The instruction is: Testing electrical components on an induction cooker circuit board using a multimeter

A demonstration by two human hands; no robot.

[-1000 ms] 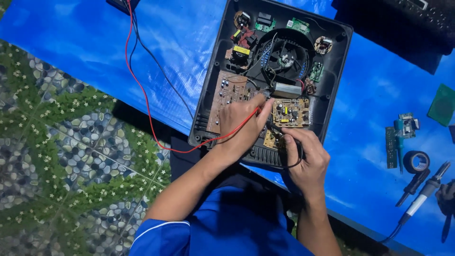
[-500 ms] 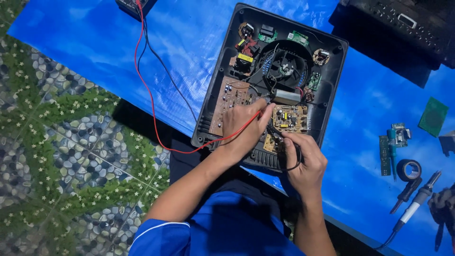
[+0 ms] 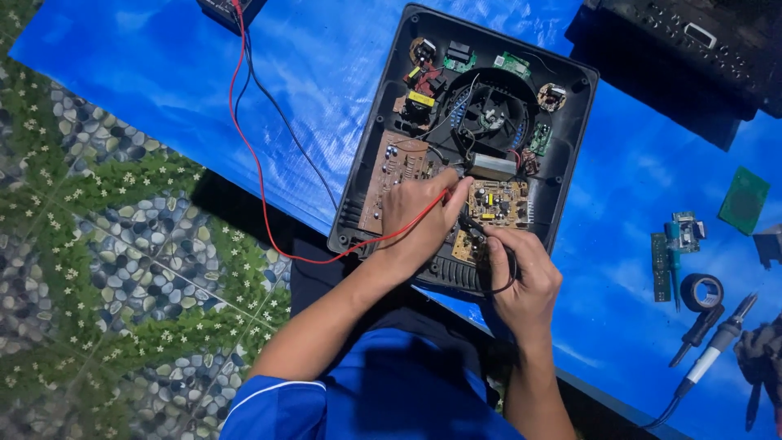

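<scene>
Blue tarp (image 3: pixel 326 73) covering work area, showing lighter mottled patches. Floor covering (image 3: pixel 106 269) showing grey-blue pebble print with green fern leaves and small white flowers. Open device casing (image 3: pixel 570 155) appearing black. Left circuit board (image 3: pixel 391 175) showing brown; small board (image 3: pixel 498 204) showing tan-yellow with dark components. Red lead (image 3: pixel 252 155) and black lead (image 3: pixel 285 130) running across tarp. Loose board (image 3: pixel 743 200) showing green. Tape roll (image 3: pixel 700 291) appearing black. Sleeve (image 3: pixel 269 407) showing blue with white trim.

left hand (image 3: pixel 419 213) pinches red probe lead (image 3: pixel 261 195) | right hand (image 3: pixel 521 277) grips black probe (image 3: pixel 472 224) | fingertips on circuit board (image 3: pixel 497 204)
</scene>
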